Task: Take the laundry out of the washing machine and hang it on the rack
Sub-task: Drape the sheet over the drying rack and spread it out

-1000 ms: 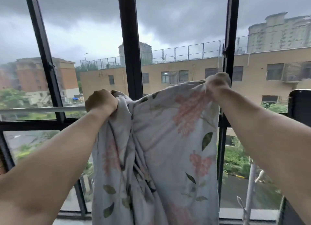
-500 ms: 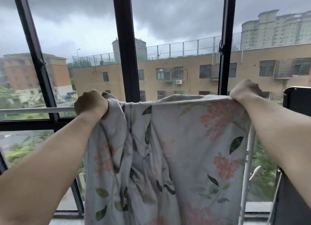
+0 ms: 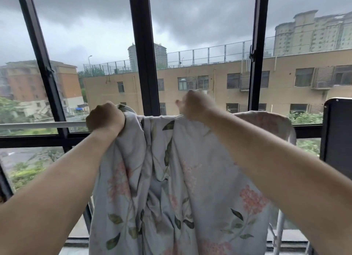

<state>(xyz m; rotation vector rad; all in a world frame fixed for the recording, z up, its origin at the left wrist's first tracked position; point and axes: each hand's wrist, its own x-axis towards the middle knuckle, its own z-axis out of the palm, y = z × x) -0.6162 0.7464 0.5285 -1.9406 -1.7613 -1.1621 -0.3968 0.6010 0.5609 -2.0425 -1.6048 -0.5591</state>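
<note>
A pale floral sheet (image 3: 190, 188) with pink blossoms and green leaves hangs in front of me, draped over the white rack bar (image 3: 42, 124). Its right top corner (image 3: 266, 121) lies over the bar unheld. My left hand (image 3: 105, 118) is a fist bunching the sheet's left top edge. My right hand (image 3: 196, 106) pinches the top edge near the middle, slightly blurred. The bar shows only to the left of the sheet; the rest is hidden under the cloth. A white rack post (image 3: 279, 233) stands at the lower right.
Black window frames (image 3: 144, 64) rise right behind the rack, with buildings and trees outside. A dark upright panel (image 3: 337, 136) stands at the right edge, close to my right forearm. The washing machine is out of view.
My right hand let go of the sheet's right corner, which now rests over the bar, and shifted left to the middle of the top edge. My left hand kept its grip.
</note>
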